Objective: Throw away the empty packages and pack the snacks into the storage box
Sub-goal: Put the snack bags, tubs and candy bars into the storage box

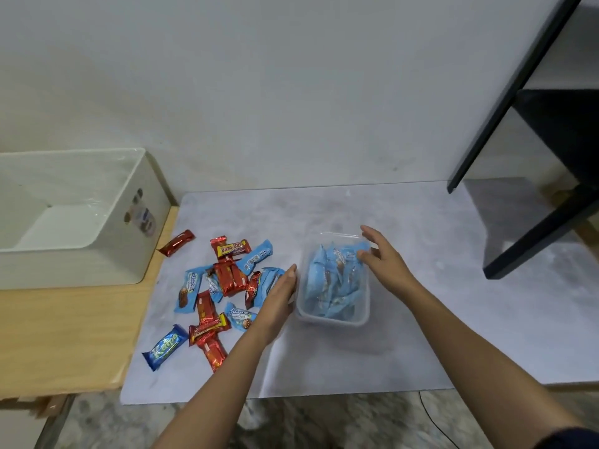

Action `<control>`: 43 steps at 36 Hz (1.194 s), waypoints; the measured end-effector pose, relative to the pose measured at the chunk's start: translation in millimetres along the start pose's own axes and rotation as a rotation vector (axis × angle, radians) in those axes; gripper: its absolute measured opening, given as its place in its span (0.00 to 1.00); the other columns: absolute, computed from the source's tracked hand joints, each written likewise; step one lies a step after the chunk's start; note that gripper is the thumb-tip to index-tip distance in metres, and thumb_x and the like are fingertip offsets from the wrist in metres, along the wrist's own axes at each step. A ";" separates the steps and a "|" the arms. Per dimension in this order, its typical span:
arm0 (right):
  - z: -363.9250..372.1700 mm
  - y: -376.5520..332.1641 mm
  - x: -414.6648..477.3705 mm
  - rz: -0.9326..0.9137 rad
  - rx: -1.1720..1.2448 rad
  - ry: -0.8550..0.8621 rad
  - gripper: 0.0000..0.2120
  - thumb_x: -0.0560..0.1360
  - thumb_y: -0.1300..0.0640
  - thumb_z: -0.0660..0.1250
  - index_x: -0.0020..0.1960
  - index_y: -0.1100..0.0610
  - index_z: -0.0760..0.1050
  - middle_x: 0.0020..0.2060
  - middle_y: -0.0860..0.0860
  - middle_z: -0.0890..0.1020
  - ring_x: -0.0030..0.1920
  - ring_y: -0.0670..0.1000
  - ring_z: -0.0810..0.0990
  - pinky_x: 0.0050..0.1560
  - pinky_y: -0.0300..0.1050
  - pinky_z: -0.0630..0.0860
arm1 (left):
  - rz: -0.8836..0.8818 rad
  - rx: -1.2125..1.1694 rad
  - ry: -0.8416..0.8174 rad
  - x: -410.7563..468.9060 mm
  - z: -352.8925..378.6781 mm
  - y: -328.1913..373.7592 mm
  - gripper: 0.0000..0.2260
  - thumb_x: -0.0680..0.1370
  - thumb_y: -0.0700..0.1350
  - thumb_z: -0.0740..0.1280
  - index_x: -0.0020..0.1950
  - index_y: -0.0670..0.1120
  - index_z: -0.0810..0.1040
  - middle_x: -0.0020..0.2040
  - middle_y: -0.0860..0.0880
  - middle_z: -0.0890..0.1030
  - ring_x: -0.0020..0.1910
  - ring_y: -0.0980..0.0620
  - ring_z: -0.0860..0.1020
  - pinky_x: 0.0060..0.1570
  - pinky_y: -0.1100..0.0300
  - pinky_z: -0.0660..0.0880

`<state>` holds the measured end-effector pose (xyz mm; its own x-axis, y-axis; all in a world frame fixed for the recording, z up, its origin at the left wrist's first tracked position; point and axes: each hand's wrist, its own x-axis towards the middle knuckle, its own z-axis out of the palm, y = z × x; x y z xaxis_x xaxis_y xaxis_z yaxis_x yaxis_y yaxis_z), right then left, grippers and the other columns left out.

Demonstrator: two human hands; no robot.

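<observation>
The clear storage box [334, 286] sits on the grey mat [421, 286], a little right of centre, and already holds a stack of light-blue snack packs [330, 280] standing on edge — so the packing looks partly done. Left of it, at about nine o'clock from the box, a loose pile of wrappers [223, 286] lies unsorted: red ones, light-blue ones, and a dark-blue bar [165, 346] at the pile's seven o'clock. One red bar [177, 243] lies apart at the pile's eleven o'clock, near the white bin [97, 257] on the wooden table [64, 335]. The bin appears empty, so no packaging seems discarded yet; most of the sorting is left.

The left hand [280, 293] rests flat against the box's left wall, fingers straight and together, holding nothing. The right hand [384, 260] hovers over the box's far right corner, fingers spread and loosely curved, touching the top of the blue packs — whether it pinches one I cannot tell.

Which wrappers in the pile are empty and which are full cannot be judged from here. The bin's left part is cut off, and a black shelf frame [518, 124] stands at two o'clock.
</observation>
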<state>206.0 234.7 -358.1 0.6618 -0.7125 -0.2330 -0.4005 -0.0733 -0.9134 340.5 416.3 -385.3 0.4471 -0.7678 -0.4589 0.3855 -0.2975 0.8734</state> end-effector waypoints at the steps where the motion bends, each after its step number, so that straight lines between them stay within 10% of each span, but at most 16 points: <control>1: 4.0 4.7 -5.0 0.003 0.050 0.001 0.26 0.78 0.56 0.62 0.73 0.45 0.58 0.73 0.49 0.62 0.70 0.54 0.66 0.67 0.56 0.70 | -0.003 0.002 -0.006 0.3 -0.9 1.1 0.25 0.78 0.59 0.56 0.74 0.54 0.58 0.73 0.51 0.65 0.70 0.50 0.67 0.70 0.47 0.64; 7: 30.6 23.9 -36.2 0.029 0.329 -0.030 0.36 0.77 0.58 0.63 0.76 0.48 0.45 0.69 0.48 0.66 0.60 0.47 0.77 0.53 0.42 0.80 | 0.021 0.107 -0.102 3.6 -7.2 9.2 0.26 0.77 0.57 0.61 0.73 0.64 0.55 0.74 0.50 0.63 0.69 0.47 0.69 0.65 0.44 0.69; 14: 44.7 24.0 -44.6 0.080 0.296 -0.029 0.39 0.71 0.41 0.63 0.75 0.40 0.45 0.69 0.48 0.70 0.62 0.49 0.77 0.63 0.56 0.74 | -0.051 0.153 -0.186 8.6 -12.1 16.7 0.24 0.76 0.53 0.65 0.67 0.72 0.59 0.68 0.58 0.71 0.63 0.49 0.75 0.66 0.41 0.67; 26: 42.3 11.4 -37.1 0.082 0.123 0.017 0.31 0.79 0.49 0.59 0.75 0.41 0.47 0.66 0.53 0.73 0.59 0.50 0.78 0.53 0.37 0.76 | 0.012 0.207 -0.160 3.6 -10.9 40.8 0.30 0.79 0.40 0.61 0.76 0.55 0.50 0.54 0.55 0.73 0.49 0.55 0.77 0.48 0.60 0.79; 33: 46.0 -56.9 -33.8 0.008 0.107 -0.028 0.30 0.78 0.50 0.62 0.71 0.32 0.50 0.53 0.45 0.74 0.50 0.46 0.79 0.47 0.49 0.77 | 0.126 0.203 -0.093 -18.8 -42.7 81.8 0.30 0.78 0.42 0.63 0.74 0.59 0.53 0.62 0.50 0.75 0.54 0.53 0.79 0.56 0.55 0.76; 43: 118.1 -185.2 -8.5 -0.212 0.036 -0.209 0.35 0.74 0.50 0.67 0.71 0.30 0.51 0.62 0.51 0.71 0.55 0.50 0.78 0.48 0.50 0.80 | 0.316 0.233 0.107 -75.6 -149.3 169.4 0.29 0.78 0.45 0.64 0.74 0.61 0.54 0.58 0.54 0.76 0.53 0.56 0.78 0.55 0.52 0.76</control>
<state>349.3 336.7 -226.4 0.8458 -0.5248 -0.0965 -0.2197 -0.1777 -0.9592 492.5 508.7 -226.9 0.6004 -0.7823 -0.1659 0.0284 -0.1865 0.9820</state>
